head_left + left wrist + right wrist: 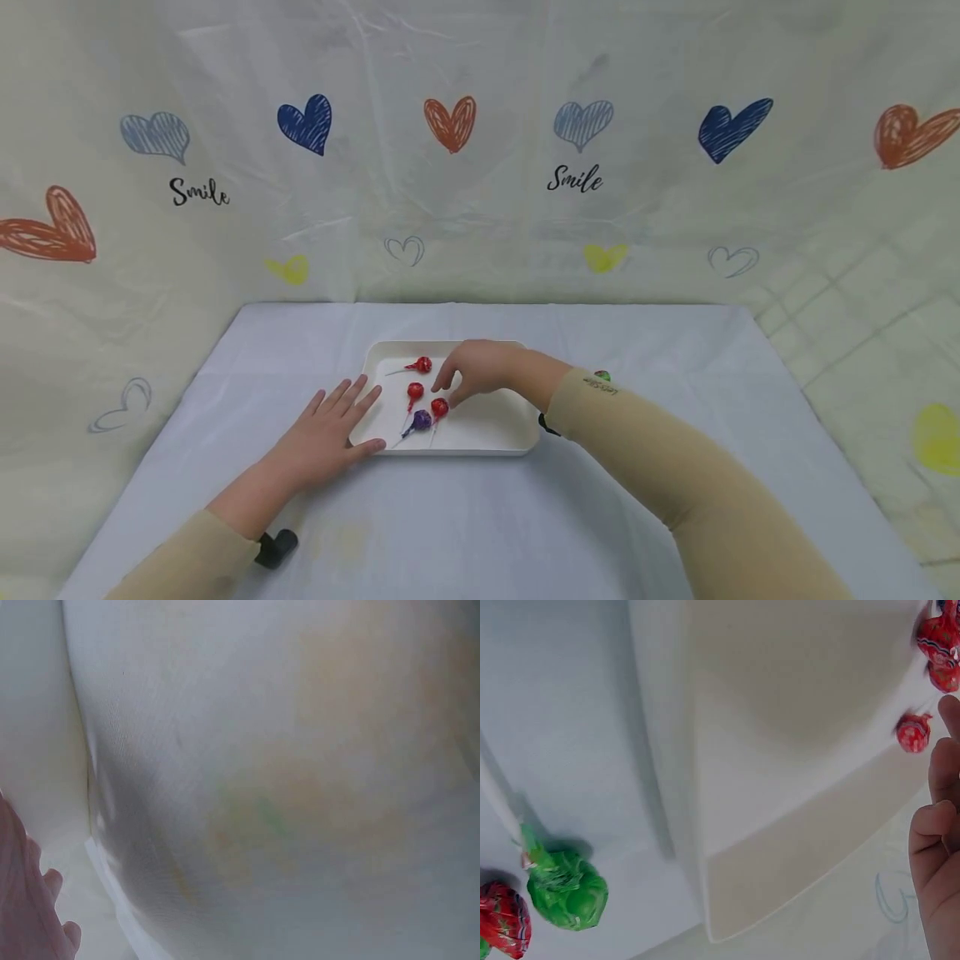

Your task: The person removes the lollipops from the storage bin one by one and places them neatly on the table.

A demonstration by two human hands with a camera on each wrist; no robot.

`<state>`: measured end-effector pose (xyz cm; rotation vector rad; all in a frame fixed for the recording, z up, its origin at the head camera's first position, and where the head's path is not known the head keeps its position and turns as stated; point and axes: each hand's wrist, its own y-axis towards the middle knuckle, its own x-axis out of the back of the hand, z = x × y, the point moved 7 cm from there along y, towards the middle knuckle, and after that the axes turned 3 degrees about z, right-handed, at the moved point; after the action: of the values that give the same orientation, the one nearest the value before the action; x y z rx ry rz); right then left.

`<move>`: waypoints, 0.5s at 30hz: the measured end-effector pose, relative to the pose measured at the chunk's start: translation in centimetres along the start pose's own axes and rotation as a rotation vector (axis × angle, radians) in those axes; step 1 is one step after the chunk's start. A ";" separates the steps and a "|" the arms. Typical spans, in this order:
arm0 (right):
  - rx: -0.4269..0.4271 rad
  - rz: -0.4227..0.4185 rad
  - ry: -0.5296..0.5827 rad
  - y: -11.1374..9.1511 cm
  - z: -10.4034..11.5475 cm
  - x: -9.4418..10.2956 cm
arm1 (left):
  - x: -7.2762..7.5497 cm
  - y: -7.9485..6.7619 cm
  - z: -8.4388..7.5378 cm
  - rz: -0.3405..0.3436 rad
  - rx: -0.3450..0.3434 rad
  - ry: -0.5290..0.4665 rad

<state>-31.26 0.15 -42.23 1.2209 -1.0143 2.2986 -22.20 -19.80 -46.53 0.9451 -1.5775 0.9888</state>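
Note:
A white tray (487, 429) lies on the table with several wrapped lollipops at its left side. Red lollipops (423, 365) sit around one purple lollipop (422, 420), their sticks lying on the tray. My left hand (326, 433), fingers spread and straight, rests at the tray's left edge; part of it shows in the left wrist view. Over the middle of the tray reaches my right hand (480, 367), fingers loosely bent. Its thumb tip is close to the nearest red lollipop (439, 407), and nothing is visible between the fingers.
Outside the tray, to its right, lie a green lollipop (568, 894) and a red lollipop (504, 919); my right forearm largely hides them from the head view. A pale cloth (442, 533) covers the table. Behind stands a sheet (480, 208) printed with hearts.

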 end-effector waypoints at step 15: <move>0.016 0.051 -0.047 2.0 1.0 -1.5 | -0.4 0.4 0.3 -0.020 -0.012 0.010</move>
<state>-31.03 -1.92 -44.02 1.2754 -1.0570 2.3314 -22.58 -19.91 -46.98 0.9453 -1.5612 0.9674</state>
